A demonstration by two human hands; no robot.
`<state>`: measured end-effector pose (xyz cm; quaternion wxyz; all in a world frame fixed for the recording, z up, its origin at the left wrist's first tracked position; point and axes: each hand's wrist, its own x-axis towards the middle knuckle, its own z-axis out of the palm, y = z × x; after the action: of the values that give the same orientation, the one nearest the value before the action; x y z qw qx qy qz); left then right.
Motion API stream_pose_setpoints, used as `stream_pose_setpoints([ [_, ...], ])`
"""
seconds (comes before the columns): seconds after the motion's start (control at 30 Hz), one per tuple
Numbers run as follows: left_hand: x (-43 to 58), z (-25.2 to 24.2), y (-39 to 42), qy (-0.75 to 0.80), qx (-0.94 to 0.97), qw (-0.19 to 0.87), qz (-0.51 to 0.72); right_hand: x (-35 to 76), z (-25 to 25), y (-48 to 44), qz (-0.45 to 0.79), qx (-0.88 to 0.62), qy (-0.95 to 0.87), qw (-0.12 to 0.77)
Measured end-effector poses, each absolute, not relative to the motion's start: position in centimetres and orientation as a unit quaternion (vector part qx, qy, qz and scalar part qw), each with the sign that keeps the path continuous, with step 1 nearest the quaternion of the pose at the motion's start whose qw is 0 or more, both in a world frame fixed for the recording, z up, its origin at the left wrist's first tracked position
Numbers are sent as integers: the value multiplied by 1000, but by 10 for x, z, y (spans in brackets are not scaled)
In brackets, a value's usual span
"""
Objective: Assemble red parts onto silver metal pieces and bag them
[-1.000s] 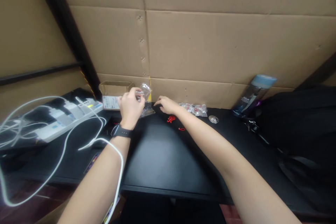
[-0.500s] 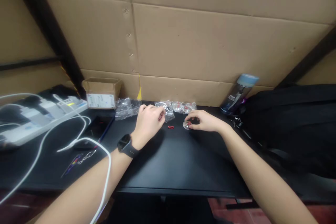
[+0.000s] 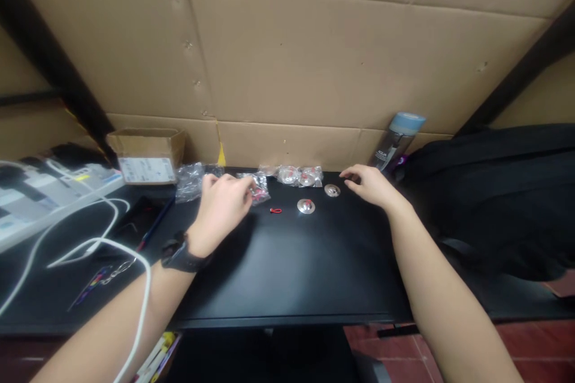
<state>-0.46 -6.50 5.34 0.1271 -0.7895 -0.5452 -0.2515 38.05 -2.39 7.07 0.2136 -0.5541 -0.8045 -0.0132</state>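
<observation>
Pinches a small clear bag (image 3: 260,188) with the curled left hand (image 3: 222,203), near the back of the black table (image 3: 287,275). Rests the right hand (image 3: 371,184) loosely spread and empty, fingertips just beside a silver disc (image 3: 332,190). Has a second disc (image 3: 306,206) and a red loop (image 3: 275,210) between the hands.

Shiny metal discs (image 3: 306,206), matt table (image 3: 287,263)

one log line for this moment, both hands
left hand: grips clear bag | right hand: open, on desk beside silver disc | loose: second disc, red loop
</observation>
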Motion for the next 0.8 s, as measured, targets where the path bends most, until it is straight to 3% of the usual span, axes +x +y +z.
stream_pose_setpoints([
  [0.17,-31,50,-54,-618,-737,178,-210,383,46,-11,54,-579,-792,187],
  [0.33,-39,46,-46,-634,-731,164,-192,376,29,-3,103,-562,-800,180],
  [0.57,-16,50,-50,-516,-817,118,-231,382,29,-2,112,-560,-796,200],
  [0.8,16,35,-70,-365,-908,109,-174,383,30,-2,96,-561,-796,205],
])
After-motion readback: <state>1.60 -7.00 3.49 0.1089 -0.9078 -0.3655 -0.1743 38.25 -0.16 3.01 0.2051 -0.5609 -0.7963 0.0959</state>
